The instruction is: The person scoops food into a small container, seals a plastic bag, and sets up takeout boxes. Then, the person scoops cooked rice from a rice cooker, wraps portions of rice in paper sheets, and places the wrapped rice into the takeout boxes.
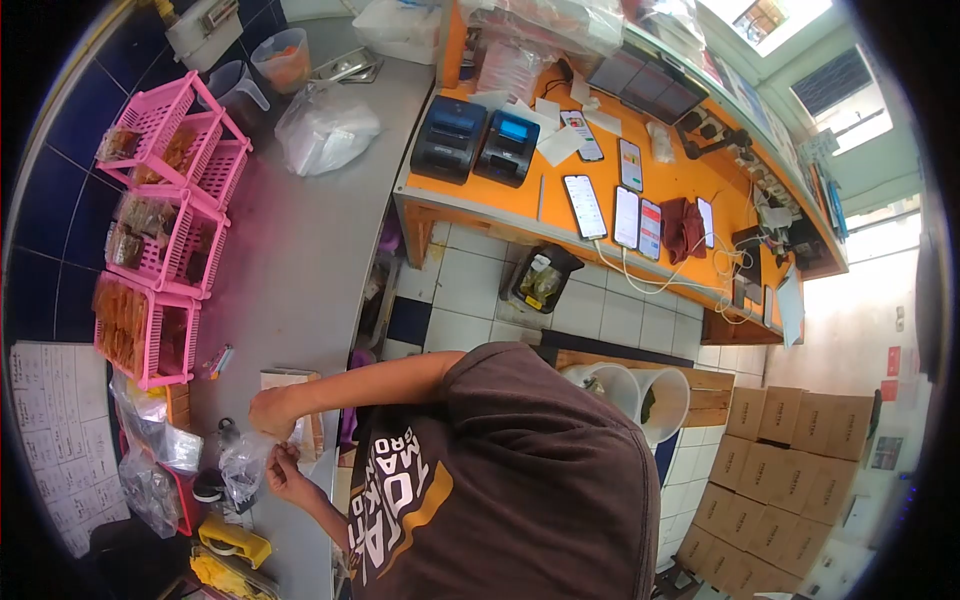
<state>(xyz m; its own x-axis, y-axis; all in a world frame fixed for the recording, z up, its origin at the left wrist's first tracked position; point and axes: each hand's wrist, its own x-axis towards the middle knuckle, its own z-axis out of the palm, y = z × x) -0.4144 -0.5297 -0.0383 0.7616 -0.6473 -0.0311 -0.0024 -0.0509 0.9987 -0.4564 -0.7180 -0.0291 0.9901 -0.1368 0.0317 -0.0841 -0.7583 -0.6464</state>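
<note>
My right hand (272, 412) is closed, its fingers bunched at the top of a clear plastic bag (243, 467) over the steel counter (290, 260). Just below it in the view, my left hand (286, 474) pinches the bag's gathered edge, fingers curled together. The bag hangs crumpled beside both hands; what it contains cannot be made out. Partly behind my right forearm lies a flat brown cardboard piece (308, 425). A small dark object (226, 428) rests near the bag.
Pink stacked baskets (160, 270) with packed food line the tiled wall. A red tray (186, 505) and yellow tape dispenser (235, 543) sit near the bag. Behind are an orange desk (480, 205) with phones and printers, a black bin (541, 278), and stacked cartons (775, 480).
</note>
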